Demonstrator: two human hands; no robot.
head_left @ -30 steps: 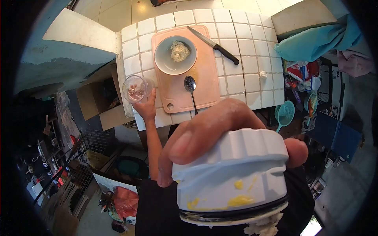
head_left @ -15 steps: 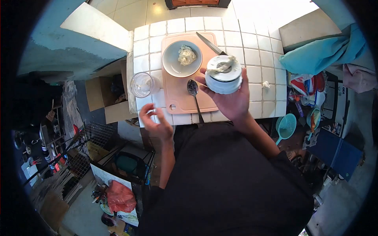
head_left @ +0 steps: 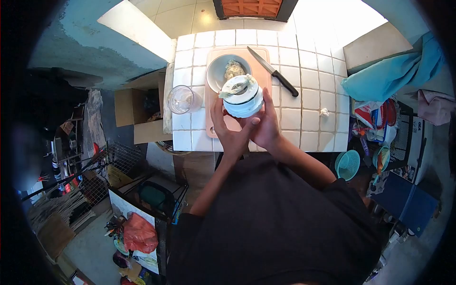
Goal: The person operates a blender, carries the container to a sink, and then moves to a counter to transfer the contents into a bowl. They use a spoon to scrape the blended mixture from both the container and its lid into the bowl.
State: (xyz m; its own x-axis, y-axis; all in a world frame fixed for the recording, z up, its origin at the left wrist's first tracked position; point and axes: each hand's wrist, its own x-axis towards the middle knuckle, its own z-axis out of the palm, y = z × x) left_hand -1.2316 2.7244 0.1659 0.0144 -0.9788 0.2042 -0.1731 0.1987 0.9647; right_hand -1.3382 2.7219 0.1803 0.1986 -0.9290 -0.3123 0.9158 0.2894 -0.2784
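Note:
Both my hands hold a white, round lidded jar (head_left: pixel 244 105) above the front part of the cutting board. A dark line runs beneath its lid, and a pale twisted strip, like cloth or string, lies across the top. My left hand (head_left: pixel 231 138) curls around the jar's left side and underside. From the right, my right hand (head_left: pixel 267 124) cups it, thumb and fingers against the wall. Just behind the jar, a grey-white bowl (head_left: pixel 216 71) with a pale, crumbly lump (head_left: pixel 233 69) is partly covered by it. The spoon seen earlier is hidden.
Under the bowl lies a pink cutting board (head_left: pixel 212 114) on the white tiled table (head_left: pixel 311 116). A black-handled knife (head_left: pixel 284 83) rests at the board's right edge. A clear glass (head_left: pixel 183 100) stands at left; a small white scrap (head_left: pixel 324 112) lies at right.
My left hand has come up from the table's front left and taken hold of the jar. My right hand has brought the jar left, in front of the bowl, uncovering the knife handle.

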